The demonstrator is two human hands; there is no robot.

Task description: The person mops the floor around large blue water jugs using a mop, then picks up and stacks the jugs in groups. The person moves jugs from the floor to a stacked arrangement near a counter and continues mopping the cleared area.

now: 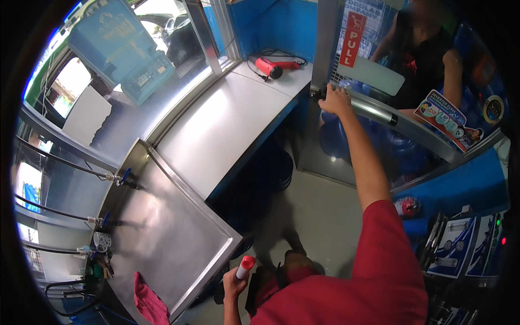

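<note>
My right arm, in a red sleeve, reaches out to a glass door (374, 127) with a metal frame. At the left end of the metal bar (374, 111) across that door, my right hand (336, 100) is closed over its dark end. Low in front of my body, my left hand (235, 283) grips a white cylinder with a red end (246, 267), tilted upward; its exact kind is unclear. To the left of that hand lies a stainless steel counter (179, 233).
A red heat gun or hair dryer (269, 68) with a black cord lies on the white counter (216, 119). A pink cloth (149, 300) hangs near the steel counter's edge, below several taps (124, 179). Behind the glass is another person (422, 59) beside blue water containers (346, 135).
</note>
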